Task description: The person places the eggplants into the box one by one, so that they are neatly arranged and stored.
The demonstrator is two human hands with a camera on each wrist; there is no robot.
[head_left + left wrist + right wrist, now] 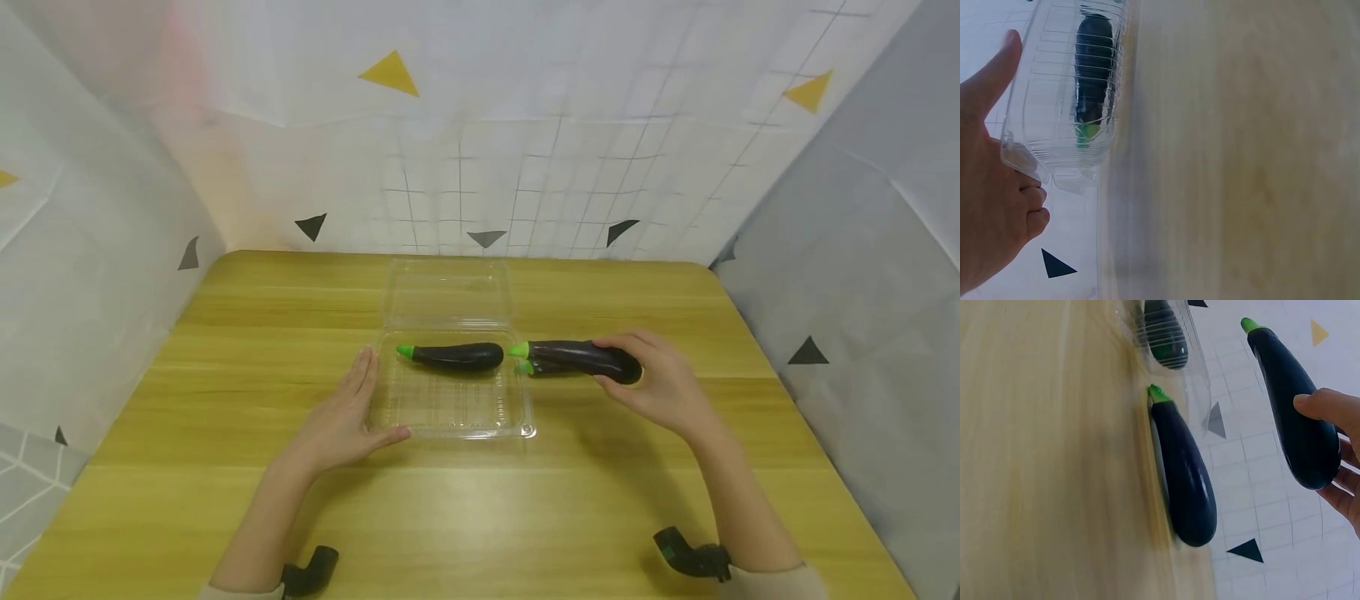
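My right hand (660,387) grips an eggplant (1291,412) by its thick end, holding it above the table with the green stem pointing left. Under it a second eggplant (1185,475) lies on the table, mostly hidden in the head view. A third eggplant (457,357) rests inside a clear plastic container (450,433), towards its back, stem to the left. Along the container's left side lies my left hand (333,429), its fingers straight and its thumb spread out at the front left corner. Part of those fingers is hidden in the left wrist view.
The container's clear lid (450,292) is folded back flat towards the rear of the wooden table (480,517). White sheets (337,167) with triangles and grid lines stand behind and at both sides. A black wrist mount (690,554) sits on each forearm.
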